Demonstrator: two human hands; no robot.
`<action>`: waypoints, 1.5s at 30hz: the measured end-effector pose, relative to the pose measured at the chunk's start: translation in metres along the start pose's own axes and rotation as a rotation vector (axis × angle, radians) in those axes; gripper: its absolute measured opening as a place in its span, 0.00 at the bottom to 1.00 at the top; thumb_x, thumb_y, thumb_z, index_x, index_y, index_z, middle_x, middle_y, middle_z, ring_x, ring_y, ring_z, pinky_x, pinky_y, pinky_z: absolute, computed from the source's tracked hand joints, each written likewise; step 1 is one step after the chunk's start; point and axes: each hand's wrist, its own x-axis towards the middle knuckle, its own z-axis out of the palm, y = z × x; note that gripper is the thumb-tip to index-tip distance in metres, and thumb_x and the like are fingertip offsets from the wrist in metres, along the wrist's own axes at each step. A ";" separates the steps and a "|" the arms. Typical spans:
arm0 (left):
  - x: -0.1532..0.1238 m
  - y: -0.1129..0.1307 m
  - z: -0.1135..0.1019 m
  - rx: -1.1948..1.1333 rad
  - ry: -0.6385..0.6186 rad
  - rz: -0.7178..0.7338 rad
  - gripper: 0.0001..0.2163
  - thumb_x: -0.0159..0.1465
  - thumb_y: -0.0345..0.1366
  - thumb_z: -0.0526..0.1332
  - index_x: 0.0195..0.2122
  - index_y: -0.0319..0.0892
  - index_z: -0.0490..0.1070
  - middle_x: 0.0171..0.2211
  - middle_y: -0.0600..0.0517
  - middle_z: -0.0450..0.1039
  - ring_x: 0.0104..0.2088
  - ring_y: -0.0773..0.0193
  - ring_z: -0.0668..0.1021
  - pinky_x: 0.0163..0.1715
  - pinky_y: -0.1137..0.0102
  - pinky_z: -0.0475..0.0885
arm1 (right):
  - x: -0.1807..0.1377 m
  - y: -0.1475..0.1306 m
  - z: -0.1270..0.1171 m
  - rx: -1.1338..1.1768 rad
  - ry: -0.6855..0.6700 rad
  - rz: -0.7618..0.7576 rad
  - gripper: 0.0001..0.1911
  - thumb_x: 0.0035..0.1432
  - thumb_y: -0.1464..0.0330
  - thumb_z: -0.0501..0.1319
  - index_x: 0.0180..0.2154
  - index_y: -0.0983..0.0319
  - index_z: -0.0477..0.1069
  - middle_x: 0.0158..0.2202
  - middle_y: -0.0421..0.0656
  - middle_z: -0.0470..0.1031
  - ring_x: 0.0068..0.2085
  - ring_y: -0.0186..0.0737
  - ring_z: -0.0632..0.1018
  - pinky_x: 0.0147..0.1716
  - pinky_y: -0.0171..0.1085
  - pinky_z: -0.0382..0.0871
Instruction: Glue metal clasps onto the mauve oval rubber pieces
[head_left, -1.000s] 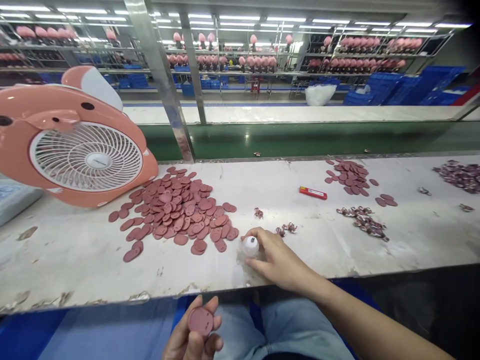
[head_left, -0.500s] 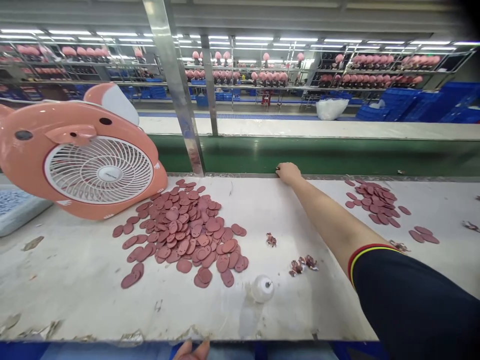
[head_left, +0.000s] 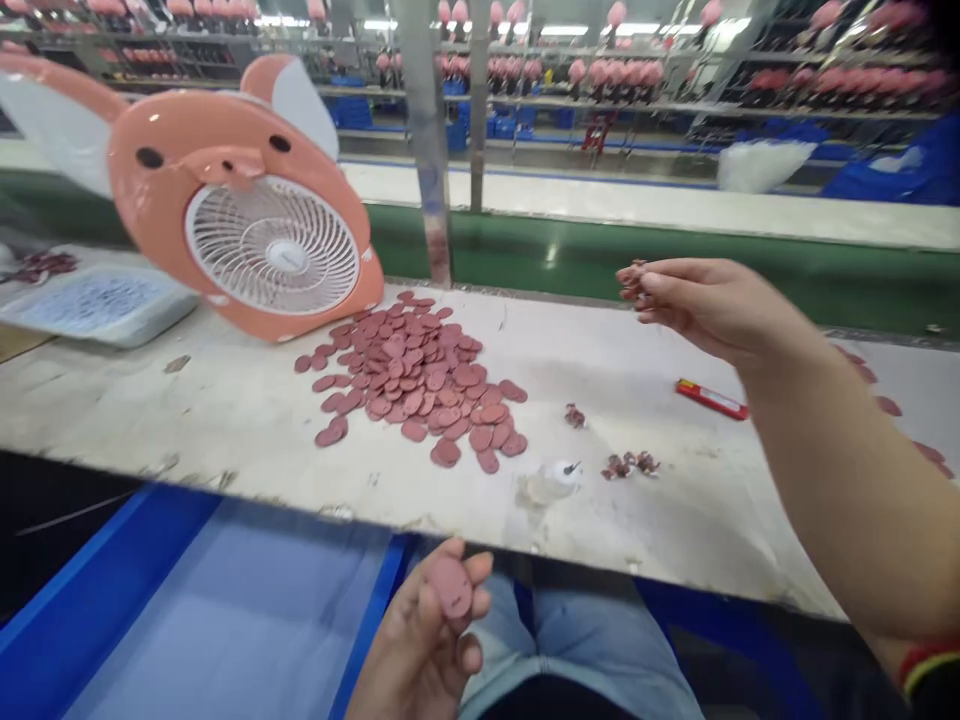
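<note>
My left hand is below the table's front edge, its thumb and fingers closed on a flat reddish-brown oval piece with tiny holes. Above the back of the table, my right hand pinches a small brown-and-white bundle, blurred in detail. A pile of similar oval pieces lies on the white table. To its right are more small bundles and a small white bottle with a dark tip. A slim red item rests below my right hand.
An orange animal-shaped fan stands behind the pile at the left, beside a pale tray. A metal post rises at the table's back edge, before a green strip. A blue bin is below the table, left of my legs.
My right hand has come up from the table's back edge with the small bundle showing in it. My left hand has risen into view with an oval piece. The view has swung left and down.
</note>
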 end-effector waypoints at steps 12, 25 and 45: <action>-0.033 -0.015 -0.005 0.048 -0.302 -0.032 0.15 0.57 0.43 0.73 0.41 0.38 0.83 0.27 0.52 0.77 0.29 0.69 0.80 0.24 0.82 0.77 | -0.193 -0.040 0.100 0.278 -0.611 -0.317 0.11 0.63 0.72 0.66 0.45 0.53 0.80 0.34 0.38 0.80 0.35 0.30 0.81 0.36 0.25 0.74; -0.038 -0.017 -0.007 0.067 -0.272 -0.036 0.12 0.57 0.42 0.73 0.39 0.42 0.84 0.29 0.51 0.79 0.29 0.69 0.80 0.23 0.82 0.77 | -0.190 -0.048 0.098 0.095 -0.693 -0.497 0.07 0.65 0.73 0.64 0.43 0.58 0.78 0.33 0.38 0.80 0.34 0.30 0.79 0.34 0.27 0.73; -0.032 -0.016 -0.005 0.033 -0.220 -0.067 0.14 0.53 0.41 0.75 0.39 0.41 0.84 0.24 0.53 0.77 0.26 0.71 0.79 0.21 0.82 0.76 | -0.185 -0.050 0.096 -0.018 -0.765 -0.633 0.08 0.68 0.76 0.58 0.45 0.61 0.73 0.38 0.41 0.77 0.37 0.31 0.78 0.37 0.28 0.72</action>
